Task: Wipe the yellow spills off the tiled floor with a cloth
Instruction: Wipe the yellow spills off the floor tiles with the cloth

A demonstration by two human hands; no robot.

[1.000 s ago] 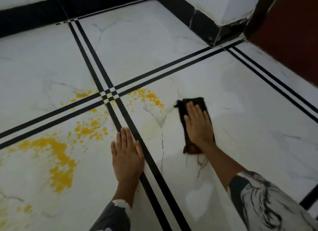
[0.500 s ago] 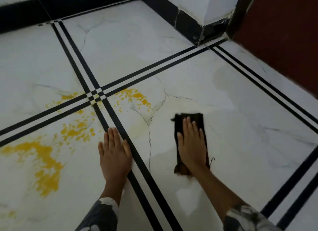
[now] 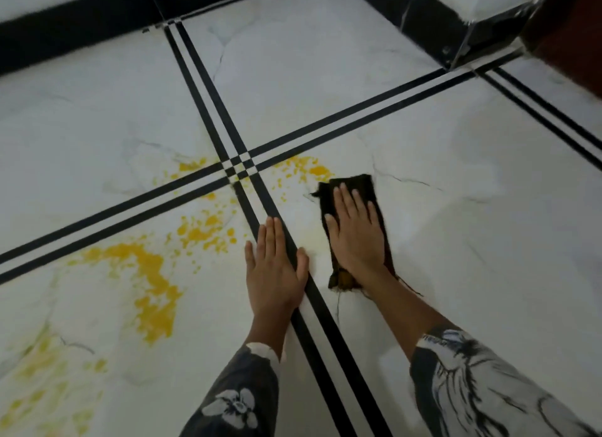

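R hand [image 3: 356, 238] lies flat, fingers spread, pressing dark cloth [image 3: 374, 189] on floor, long axis near-far; nearest yellow spills [image 3: 317, 169] just far-left of cloth; L hand [image 3: 277, 270] flat, empty, nearer the big left spills.

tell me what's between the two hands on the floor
In the head view, one black stripe of the double tile line and a strip of faintly yellowed tile separate the left hand from the right hand.

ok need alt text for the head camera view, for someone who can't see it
A person's right hand presses a dark cloth flat on a white tiled floor, beside yellow spills left of it. The left hand rests flat on the floor across black double stripes.
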